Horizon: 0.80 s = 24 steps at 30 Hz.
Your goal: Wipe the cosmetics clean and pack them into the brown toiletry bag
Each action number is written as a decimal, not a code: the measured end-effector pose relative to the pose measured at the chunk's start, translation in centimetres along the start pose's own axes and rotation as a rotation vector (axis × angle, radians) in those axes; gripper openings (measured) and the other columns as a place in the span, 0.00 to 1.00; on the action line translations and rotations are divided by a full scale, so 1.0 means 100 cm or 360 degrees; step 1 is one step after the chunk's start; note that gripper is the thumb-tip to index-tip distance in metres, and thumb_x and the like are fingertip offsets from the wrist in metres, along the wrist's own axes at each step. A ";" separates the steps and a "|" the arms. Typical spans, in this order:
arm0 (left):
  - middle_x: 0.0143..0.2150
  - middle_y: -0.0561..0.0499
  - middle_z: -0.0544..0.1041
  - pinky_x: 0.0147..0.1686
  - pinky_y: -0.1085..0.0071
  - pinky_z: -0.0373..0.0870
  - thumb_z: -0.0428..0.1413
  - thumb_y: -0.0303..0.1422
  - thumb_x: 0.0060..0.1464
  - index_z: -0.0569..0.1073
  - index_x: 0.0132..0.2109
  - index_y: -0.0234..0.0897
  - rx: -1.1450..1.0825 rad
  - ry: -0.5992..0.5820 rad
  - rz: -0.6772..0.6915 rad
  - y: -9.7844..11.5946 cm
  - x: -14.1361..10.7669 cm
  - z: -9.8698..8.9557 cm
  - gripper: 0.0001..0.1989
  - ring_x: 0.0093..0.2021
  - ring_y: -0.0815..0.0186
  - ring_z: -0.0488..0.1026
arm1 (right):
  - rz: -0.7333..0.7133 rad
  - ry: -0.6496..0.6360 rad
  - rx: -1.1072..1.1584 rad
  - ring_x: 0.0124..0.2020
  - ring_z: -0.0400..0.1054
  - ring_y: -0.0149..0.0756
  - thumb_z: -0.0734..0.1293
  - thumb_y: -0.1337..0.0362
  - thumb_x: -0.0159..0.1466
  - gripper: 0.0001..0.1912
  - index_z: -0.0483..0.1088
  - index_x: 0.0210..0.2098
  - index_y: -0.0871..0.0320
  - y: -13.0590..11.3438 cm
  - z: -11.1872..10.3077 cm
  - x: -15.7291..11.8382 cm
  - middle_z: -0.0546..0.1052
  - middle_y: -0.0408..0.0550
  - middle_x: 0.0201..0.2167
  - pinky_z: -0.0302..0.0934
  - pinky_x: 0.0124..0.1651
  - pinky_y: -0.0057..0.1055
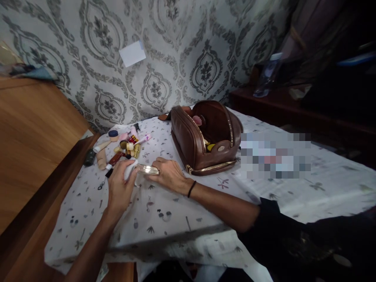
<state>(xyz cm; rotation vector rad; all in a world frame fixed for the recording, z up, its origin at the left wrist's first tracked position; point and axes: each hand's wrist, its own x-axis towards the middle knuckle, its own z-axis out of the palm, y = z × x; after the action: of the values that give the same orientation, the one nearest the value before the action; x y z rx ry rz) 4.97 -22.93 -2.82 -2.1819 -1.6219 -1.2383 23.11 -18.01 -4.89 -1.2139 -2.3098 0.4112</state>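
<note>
- Case, flat with a shiny gold-toned edge (148,169), sits between both hands, above the near-left part of the tablecloth (176,219); exact kind unclear.
- Left hand (120,184): fingers curled round white cloth-like material (130,170), thumb side at case's left end; material meets the case there.
- Right hand (169,175): gripping case's right end, fingers bent; dark band (192,188) on wrist.
- Small cosmetics lie loosely clustered just beyond left hand: navy-topped jar (113,135), pink-and-white tube (143,139), gold-coloured tube (136,150), pale tube (102,146), dark green item (89,156) at the cluster's left side. Some overlap, labels unreadable.
- Brown bag (186,143) stands upright beyond right hand, apart from it, top unzipped and gaping; pink round item (196,120) and yellow item (210,147) visible inside.
- Pixelated patch right of bag, contents can't be told.
- Patterned wall (173,66) behind, white rectangle (132,54) on it.
- Clear bottle (267,75) on dark red surface (252,102), far right.
</note>
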 end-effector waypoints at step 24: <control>0.48 0.41 0.74 0.53 0.59 0.70 0.48 0.24 0.65 0.73 0.51 0.34 0.0268 -0.0116 0.0533 0.026 -0.014 0.015 0.12 0.51 0.58 0.70 | -0.0212 0.0043 0.0022 0.35 0.70 0.37 0.67 0.61 0.66 0.10 0.74 0.41 0.61 0.012 0.018 0.004 0.77 0.50 0.36 0.54 0.36 0.30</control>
<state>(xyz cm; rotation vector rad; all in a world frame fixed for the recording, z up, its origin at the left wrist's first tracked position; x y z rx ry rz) 7.90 -24.16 -3.88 -2.2919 -1.2613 -0.9050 22.68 -17.04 -6.84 -1.0452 -2.3442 0.3607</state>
